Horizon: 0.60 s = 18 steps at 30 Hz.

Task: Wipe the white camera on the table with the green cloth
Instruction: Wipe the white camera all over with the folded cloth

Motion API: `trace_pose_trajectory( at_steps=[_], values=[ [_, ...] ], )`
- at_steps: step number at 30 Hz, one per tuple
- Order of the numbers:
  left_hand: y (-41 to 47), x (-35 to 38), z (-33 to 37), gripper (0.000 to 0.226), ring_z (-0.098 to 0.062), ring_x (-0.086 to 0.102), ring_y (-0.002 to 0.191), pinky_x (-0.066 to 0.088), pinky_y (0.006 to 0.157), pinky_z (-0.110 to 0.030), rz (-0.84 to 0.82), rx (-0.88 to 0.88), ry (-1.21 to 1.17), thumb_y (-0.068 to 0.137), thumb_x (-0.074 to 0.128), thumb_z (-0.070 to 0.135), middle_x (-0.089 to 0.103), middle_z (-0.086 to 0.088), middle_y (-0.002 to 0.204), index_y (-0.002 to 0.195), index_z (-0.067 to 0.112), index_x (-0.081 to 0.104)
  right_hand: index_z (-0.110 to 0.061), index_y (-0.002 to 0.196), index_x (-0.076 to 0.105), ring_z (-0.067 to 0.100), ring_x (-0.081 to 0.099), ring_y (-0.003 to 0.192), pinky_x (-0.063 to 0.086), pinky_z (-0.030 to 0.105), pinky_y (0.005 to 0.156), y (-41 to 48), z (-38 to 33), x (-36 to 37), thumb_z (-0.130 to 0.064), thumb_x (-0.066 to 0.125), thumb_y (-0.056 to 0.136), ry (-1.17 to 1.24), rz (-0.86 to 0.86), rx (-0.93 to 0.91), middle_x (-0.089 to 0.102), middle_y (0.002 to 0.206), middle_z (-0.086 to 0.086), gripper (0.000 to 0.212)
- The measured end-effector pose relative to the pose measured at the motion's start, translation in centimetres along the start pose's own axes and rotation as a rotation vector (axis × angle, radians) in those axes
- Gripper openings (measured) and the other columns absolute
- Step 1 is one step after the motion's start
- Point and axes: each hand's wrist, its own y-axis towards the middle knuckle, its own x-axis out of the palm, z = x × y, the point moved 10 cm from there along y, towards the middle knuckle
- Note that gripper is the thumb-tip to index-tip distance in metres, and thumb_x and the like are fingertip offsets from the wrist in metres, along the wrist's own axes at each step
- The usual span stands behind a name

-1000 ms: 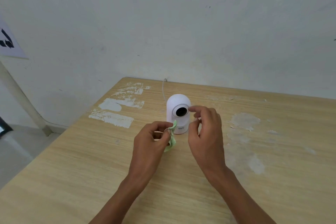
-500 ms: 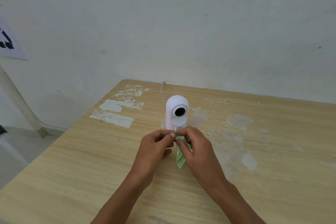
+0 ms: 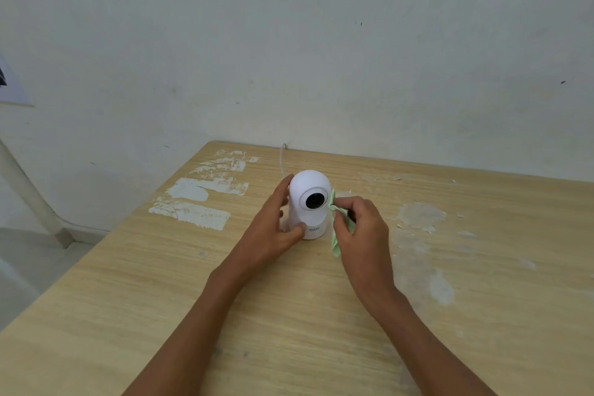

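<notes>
The white camera (image 3: 308, 185) stands upright on the wooden table (image 3: 289, 315), its dark round lens facing me. My left hand (image 3: 273, 228) wraps around its left side, thumb on the base front and fingers against the back. My right hand (image 3: 361, 228) pinches the green cloth (image 3: 336, 243) and presses its top edge against the camera's right side, beside the lens. The rest of the cloth hangs down along my palm.
A thin white cable (image 3: 283, 159) runs from behind the camera over the table's far edge by the wall. White paint patches (image 3: 193, 202) mark the table's left part, worn blotches (image 3: 421, 214) its right. The table's left edge drops to the floor.
Both hands held the cloth together in front of the camera. Now my left hand has let go and gripped the camera, while my right hand has carried the cloth to the camera's right side.
</notes>
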Motion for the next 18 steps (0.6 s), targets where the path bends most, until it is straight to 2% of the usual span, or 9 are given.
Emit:
trace_pose_trajectory(
  at_steps=[4,8,10,15,18],
  values=[
    [0.1,0.4,-0.6,0.085,-0.003,0.060,0.125,0.053,0.102,-0.027,-0.024,0.010,-0.101,0.097,0.064,0.011,0.056,0.010,0.143,0.156,0.048,0.017,-0.012,0.104,0.064,0.009,0.060,0.092,0.041,0.005,0.076,-0.1,0.5,1.7,-0.007,0.060,0.095,-0.022,-0.022,-0.004,0.064,0.101,-0.002,0.011],
    [0.3,0.1,-0.4,0.085,-0.002,0.062,0.122,0.054,0.100,-0.023,-0.004,0.027,-0.099,0.095,0.068,0.012,0.058,0.010,0.139,0.156,0.048,0.021,-0.012,0.100,0.065,0.013,0.061,0.088,0.051,0.024,0.073,-0.3,0.6,2.4,-0.008,0.062,0.094,-0.112,-0.011,-0.060,0.062,0.097,-0.002,0.008],
    [0.3,0.0,-0.4,0.083,-0.003,0.064,0.120,0.055,0.098,-0.022,0.012,0.030,-0.093,0.095,0.069,0.013,0.058,0.009,0.138,0.156,0.046,0.022,-0.012,0.099,0.067,0.017,0.061,0.087,0.052,0.029,0.071,-0.3,0.4,2.9,-0.007,0.064,0.092,-0.168,-0.015,-0.089,0.062,0.094,-0.002,0.008],
    [0.3,-0.2,-0.4,0.081,-0.005,0.064,0.121,0.055,0.100,-0.027,0.019,0.047,-0.058,0.096,0.069,0.016,0.060,0.006,0.139,0.157,0.043,0.022,-0.017,0.096,0.071,0.016,0.059,0.084,0.052,0.031,0.067,-1.4,-0.7,4.1,-0.014,0.068,0.089,-0.259,-0.112,-0.211,0.067,0.089,-0.006,0.008],
    [0.1,-0.1,-0.5,0.082,-0.004,0.063,0.122,0.054,0.102,-0.028,0.022,0.038,-0.034,0.095,0.069,0.019,0.059,0.007,0.139,0.156,0.046,0.021,-0.019,0.096,0.070,0.017,0.059,0.084,0.053,0.035,0.066,-1.1,0.3,3.1,-0.016,0.068,0.088,-0.301,-0.081,-0.160,0.068,0.089,-0.007,0.008]
  ],
)
